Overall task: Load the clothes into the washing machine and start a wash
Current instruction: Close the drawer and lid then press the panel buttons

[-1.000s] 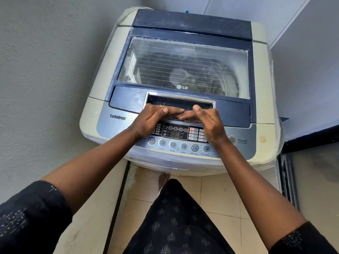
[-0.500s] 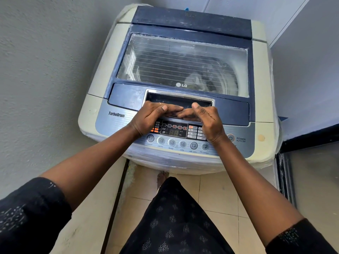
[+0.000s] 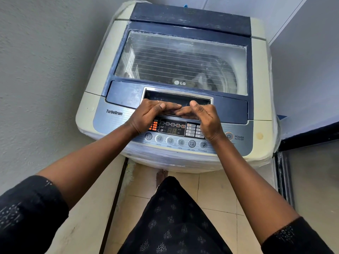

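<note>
A cream and blue top-loading washing machine stands in front of me with its glass lid down. Through the glass, dark and pale clothes show dimly in the drum. My left hand and my right hand rest side by side on the front lip of the lid's handle recess. Their straight fingers point toward each other and almost meet. Below the hands is the control panel with orange lights lit and a row of round buttons.
The machine sits in a narrow corner, with a grey wall close on the left and another wall on the right. A dark door frame runs down the right side. The power button lies right of my right hand. Beige floor tiles are underfoot.
Both hands have stayed on the lid's front lip. The shapes seen through the glass have shifted between frames. Orange lights left of the display now show beside my left hand.
</note>
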A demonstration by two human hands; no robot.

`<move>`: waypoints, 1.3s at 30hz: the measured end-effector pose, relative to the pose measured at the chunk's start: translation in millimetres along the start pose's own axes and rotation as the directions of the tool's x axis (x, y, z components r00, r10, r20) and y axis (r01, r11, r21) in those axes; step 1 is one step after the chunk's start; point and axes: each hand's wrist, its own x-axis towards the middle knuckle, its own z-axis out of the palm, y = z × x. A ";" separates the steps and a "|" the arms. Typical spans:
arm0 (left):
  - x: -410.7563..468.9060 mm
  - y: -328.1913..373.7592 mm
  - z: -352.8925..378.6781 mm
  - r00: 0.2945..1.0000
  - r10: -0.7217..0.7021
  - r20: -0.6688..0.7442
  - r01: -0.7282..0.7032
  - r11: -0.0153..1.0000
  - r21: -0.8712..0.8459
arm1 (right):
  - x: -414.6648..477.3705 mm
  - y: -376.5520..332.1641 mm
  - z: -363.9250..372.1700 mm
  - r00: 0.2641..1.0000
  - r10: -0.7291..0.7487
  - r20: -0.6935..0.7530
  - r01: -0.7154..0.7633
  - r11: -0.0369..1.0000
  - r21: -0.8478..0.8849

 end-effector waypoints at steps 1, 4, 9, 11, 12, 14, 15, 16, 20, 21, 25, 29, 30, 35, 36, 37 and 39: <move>0.0 0.1 -0.1 1.000 -0.001 0.000 0.001 1.000 -0.002 | -0.1 -0.3 -0.1 1.000 0.001 0.001 -0.001 1.000 -0.001; -0.5 -0.3 -0.4 1.000 0.008 -0.003 -0.008 1.000 0.003 | -0.2 -1.1 0.0 1.000 0.007 0.001 -0.007 1.000 0.007; -0.7 -1.6 -0.4 1.000 0.015 -0.005 -0.015 1.000 0.015 | -0.7 -0.4 0.2 1.000 0.012 0.002 -0.012 1.000 0.006; -0.7 -2.3 -0.4 1.000 0.017 -0.004 -0.017 1.000 0.021 | -0.4 0.4 -0.1 1.000 0.010 0.006 -0.010 1.000 0.002; -0.9 -2.2 -0.4 1.000 0.018 -0.004 -0.018 1.000 0.020 | -0.2 1.1 0.0 1.000 0.006 0.010 -0.006 1.000 -0.001; -1.2 -1.7 0.2 1.000 0.020 -0.008 -0.020 1.000 0.013 | 0.6 2.7 -0.2 1.000 0.001 0.013 -0.001 1.000 0.003; -1.3 -1.1 0.3 1.000 0.022 -0.010 -0.022 1.000 0.011 | 0.7 3.2 -0.3 1.000 -0.001 0.011 0.001 1.000 0.000; -1.3 -0.5 0.4 1.000 0.024 -0.012 -0.024 1.000 0.012 | 0.9 3.5 -0.5 1.000 -0.005 0.009 0.005 1.000 -0.006; -1.3 0.0 0.2 0.999 0.028 -0.019 -0.027 0.999 0.036 | 0.8 3.7 -1.4 1.000 -0.020 0.006 0.021 1.000 -0.018; -1.3 0.0 0.3 0.999 0.028 -0.021 -0.027 0.999 0.037 | 0.8 3.6 -1.4 1.000 -0.020 0.007 0.020 1.000 -0.018; -1.8 -0.1 1.2 0.999 0.029 -0.031 -0.028 0.999 0.035 | 0.4 3.8 -0.9 1.000 -0.018 0.007 0.018 1.000 -0.025; -2.5 -0.4 1.3 0.999 0.017 -0.030 -0.016 0.999 0.030 | 0.3 3.1 -1.1 1.000 -0.027 0.007 0.027 0.999 -0.029; -2.4 -0.4 1.2 0.999 0.018 -0.031 -0.017 0.999 0.032 | 0.3 3.0 -1.0 1.000 -0.028 0.007 0.029 0.999 -0.030; -1.8 0.6 1.7 0.999 0.038 -0.038 -0.036 0.998 0.047 | 0.8 4.2 -1.3 1.000 -0.031 0.001 0.031 0.999 -0.044; -1.7 0.8 1.6 0.999 0.037 -0.038 -0.035 0.998 0.043 | 0.9 4.5 -1.3 1.000 -0.029 0.000 0.029 0.999 -0.043; -1.7 0.6 1.2 0.999 0.034 -0.036 -0.033 0.999 0.037 | 0.9 4.8 -1.2 1.000 -0.026 0.001 0.026 0.999 -0.041; -2.0 0.4 0.6 0.999 0.029 -0.034 -0.028 0.999 0.035 | 0.7 4.8 -0.8 1.000 -0.024 0.005 0.025 0.999 -0.041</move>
